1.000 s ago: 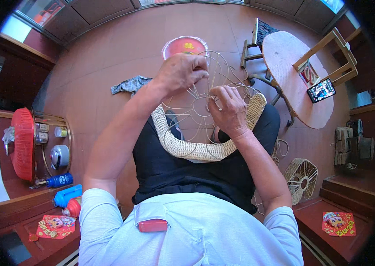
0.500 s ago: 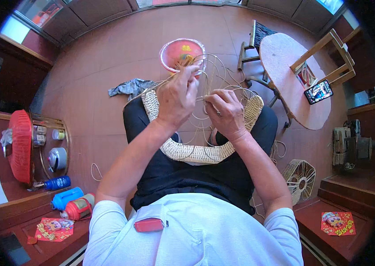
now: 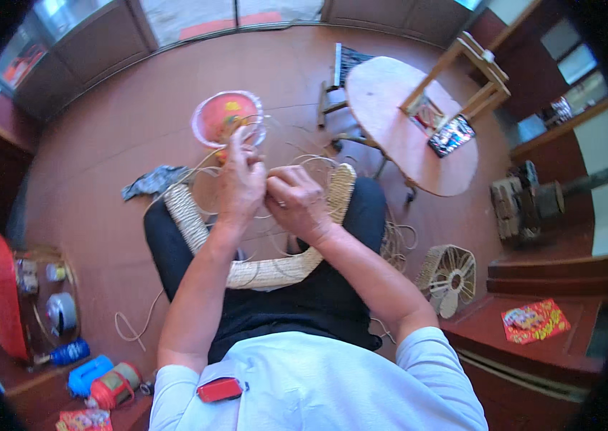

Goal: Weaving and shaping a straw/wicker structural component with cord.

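A U-shaped woven piece, pale and ropelike, lies across my lap with its arms pointing away from me. Above its opening, my left hand is closed on thin tan cane strands that loop out around it. Close against it, my right hand is pinched, with its fingertips by the same strands. What exactly sits between the right fingertips is hidden. Beyond my left hand stands a pink basin with a pale rim and something yellow in it.
A round-edged wooden table at the far right carries a wooden stand and a phone. A grey cloth lies on the floor left of my knee. Loose strands and a fan-like frame are at right; bottles stand at left.
The whole view has swung, so the lap, basin and table appear further left. My hands have come closer together, the right one now beside the left.
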Action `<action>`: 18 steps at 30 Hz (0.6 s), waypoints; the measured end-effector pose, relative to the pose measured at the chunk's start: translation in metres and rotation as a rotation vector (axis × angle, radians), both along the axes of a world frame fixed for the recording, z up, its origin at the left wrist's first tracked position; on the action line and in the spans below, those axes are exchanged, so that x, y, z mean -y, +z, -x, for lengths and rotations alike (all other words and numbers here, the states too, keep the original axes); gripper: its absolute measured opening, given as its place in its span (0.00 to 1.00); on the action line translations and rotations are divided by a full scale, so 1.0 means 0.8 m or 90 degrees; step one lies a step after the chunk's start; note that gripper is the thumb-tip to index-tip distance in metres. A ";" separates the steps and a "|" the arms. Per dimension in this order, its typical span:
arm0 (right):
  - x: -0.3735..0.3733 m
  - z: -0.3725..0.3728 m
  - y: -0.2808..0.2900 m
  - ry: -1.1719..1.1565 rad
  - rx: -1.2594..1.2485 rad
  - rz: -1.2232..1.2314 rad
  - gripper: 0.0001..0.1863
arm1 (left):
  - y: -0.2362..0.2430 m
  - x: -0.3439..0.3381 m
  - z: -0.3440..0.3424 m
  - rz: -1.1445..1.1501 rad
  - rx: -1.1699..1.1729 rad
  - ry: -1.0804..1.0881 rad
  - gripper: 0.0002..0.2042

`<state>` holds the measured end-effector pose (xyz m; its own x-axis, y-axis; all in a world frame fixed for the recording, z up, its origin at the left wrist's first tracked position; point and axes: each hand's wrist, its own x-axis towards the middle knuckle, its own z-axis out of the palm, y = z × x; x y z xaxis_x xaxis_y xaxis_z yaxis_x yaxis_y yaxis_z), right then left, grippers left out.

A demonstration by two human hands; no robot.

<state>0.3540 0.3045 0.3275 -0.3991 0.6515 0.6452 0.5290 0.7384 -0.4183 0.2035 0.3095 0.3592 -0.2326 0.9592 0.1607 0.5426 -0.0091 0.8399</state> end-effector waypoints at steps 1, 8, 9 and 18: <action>0.000 0.004 0.002 0.013 -0.009 0.001 0.08 | 0.007 0.001 0.005 0.033 -0.008 0.005 0.33; -0.003 0.000 -0.002 0.018 -0.023 -0.020 0.10 | -0.001 -0.003 0.011 -0.004 -0.148 -0.054 0.31; -0.003 0.000 -0.003 0.018 -0.031 -0.025 0.10 | -0.002 0.000 0.011 -0.005 -0.146 -0.060 0.31; -0.005 -0.001 -0.004 0.011 -0.021 -0.033 0.08 | -0.021 0.042 0.016 -0.235 -0.287 0.024 0.31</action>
<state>0.3546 0.3089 0.3245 -0.3884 0.6100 0.6907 0.5027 0.7684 -0.3960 0.1910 0.2761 0.3427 -0.0966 0.8135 0.5735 0.8518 -0.2305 0.4704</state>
